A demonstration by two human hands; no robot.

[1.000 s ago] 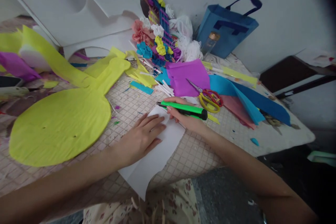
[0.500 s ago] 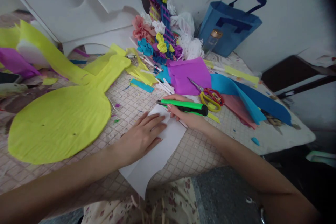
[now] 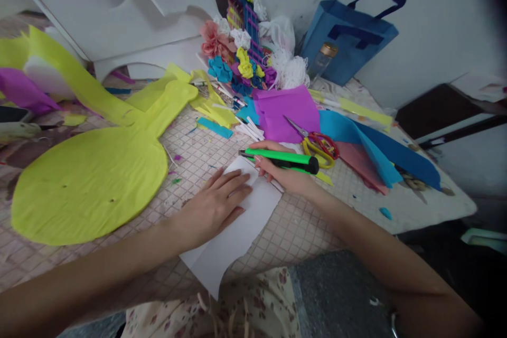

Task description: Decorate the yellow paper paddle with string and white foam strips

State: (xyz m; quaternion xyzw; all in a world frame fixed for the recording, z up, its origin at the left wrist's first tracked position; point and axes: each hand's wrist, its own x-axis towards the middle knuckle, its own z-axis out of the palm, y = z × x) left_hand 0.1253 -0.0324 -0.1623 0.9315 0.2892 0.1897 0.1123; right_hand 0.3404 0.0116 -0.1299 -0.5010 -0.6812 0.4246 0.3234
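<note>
My left hand [image 3: 217,203] lies flat with its fingers stretched over a sheet of white paper [image 3: 253,211], pressing it to the table. The sheet's near corner hangs over the table edge. In my right hand [image 3: 279,171] is a green and black utility knife [image 3: 283,157], held almost level above the paper's far end, its tip pointing left. Whether the blade touches the paper, I cannot tell. A thin strip at the sheet's right edge shows under my right fingers. To the left lies a yellow guitar-shaped cutout [image 3: 91,185] with two small holes.
Scissors [image 3: 317,145] with red and yellow handles lie beyond my right hand, beside purple crepe paper [image 3: 283,113] and blue strips [image 3: 368,142]. Paper flowers [image 3: 217,42], a blue bag [image 3: 348,42] and a glass bottle [image 3: 322,60] stand at the back. The table edge [image 3: 332,251] runs close to me.
The utility knife and my right hand have shifted very slightly to the right. My left hand and the paper stay in place.
</note>
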